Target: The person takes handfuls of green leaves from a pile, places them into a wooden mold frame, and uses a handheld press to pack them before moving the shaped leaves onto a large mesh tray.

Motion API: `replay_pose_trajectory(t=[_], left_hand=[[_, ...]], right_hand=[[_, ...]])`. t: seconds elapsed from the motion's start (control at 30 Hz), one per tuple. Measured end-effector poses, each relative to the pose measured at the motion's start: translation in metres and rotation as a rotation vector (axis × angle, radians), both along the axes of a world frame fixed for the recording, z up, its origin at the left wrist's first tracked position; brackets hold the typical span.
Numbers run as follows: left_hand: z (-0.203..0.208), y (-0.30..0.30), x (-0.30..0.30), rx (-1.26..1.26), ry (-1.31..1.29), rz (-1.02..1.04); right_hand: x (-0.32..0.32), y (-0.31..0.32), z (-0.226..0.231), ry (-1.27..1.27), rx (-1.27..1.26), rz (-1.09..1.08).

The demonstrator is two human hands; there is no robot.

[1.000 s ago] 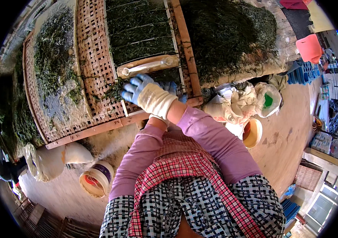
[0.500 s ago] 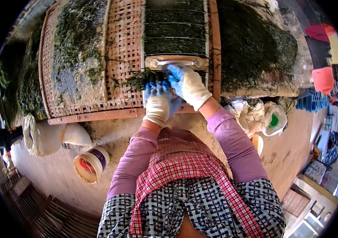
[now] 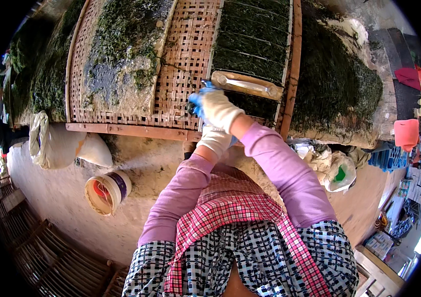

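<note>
My right hand point(image 3: 215, 106), in a white glove with blue-coated fingers, is curled over the near left edge of a long frame point(image 3: 214, 44) packed with dark green seaweed point(image 3: 250, 47). A dark clump that looks like seaweed shows at its fingers. My left hand point(image 3: 216, 138), gloved alike, sits just below, nearer my body. The right wrist covers part of it, and its fingers are hidden. Thin pale crosswise strips divide the seaweed in the frame. A wooden block with a pale bar handle point(image 3: 246, 84) lies across the frame, beyond my hands and untouched.
A woven rattan mat point(image 3: 185, 54) with a wooden edge lies under the frame. Loose seaweed on a board point(image 3: 121, 54) is at left, and a large seaweed heap point(image 3: 336, 81) at right. White sacks point(image 3: 67, 146) and a white bucket point(image 3: 107, 193) stand below.
The view has shifted, moving the frame rightward. My right hand has come off the block's area to the frame's left edge, crossing over my left hand, which has drawn back toward me.
</note>
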State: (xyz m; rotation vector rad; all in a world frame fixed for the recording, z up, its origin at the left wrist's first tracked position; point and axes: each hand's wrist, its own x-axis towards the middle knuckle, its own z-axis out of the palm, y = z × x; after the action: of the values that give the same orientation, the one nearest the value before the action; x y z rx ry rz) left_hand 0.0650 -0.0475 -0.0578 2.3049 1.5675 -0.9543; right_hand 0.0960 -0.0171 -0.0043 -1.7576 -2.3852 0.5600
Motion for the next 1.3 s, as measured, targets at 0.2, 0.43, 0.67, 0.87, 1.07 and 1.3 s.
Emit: replay_pose_trajectory(t=[0.2,0.43,0.67,0.87,1.07,1.3], left_hand=[[0.021,-0.022,-0.03,0.126,-0.597,-0.143],[0.023,-0.031,-0.031,0.239,-0.54,-0.188],[0.051,-0.029,-0.058,0.394,-0.652,-0.339],[0.048,0.003,-0.088,0.479,-0.535,-0.273],[0.068,0.015,-0.083,0.563,-0.821,-0.221],[0.08,0.034,-0.141,0.662,-1.011,-0.184]], right_hand=[[0.078,-0.048,-0.012,0.405,0.238,-0.273],[0.073,-0.074,0.037,0.269,0.191,-0.319],[0.09,-0.082,0.012,0.392,0.277,-0.459],[0.094,-0.077,0.032,0.259,0.16,-0.538],[0.107,-0.041,0.048,0.027,0.48,-0.468],[0.103,-0.065,0.039,0.229,0.054,-0.481]])
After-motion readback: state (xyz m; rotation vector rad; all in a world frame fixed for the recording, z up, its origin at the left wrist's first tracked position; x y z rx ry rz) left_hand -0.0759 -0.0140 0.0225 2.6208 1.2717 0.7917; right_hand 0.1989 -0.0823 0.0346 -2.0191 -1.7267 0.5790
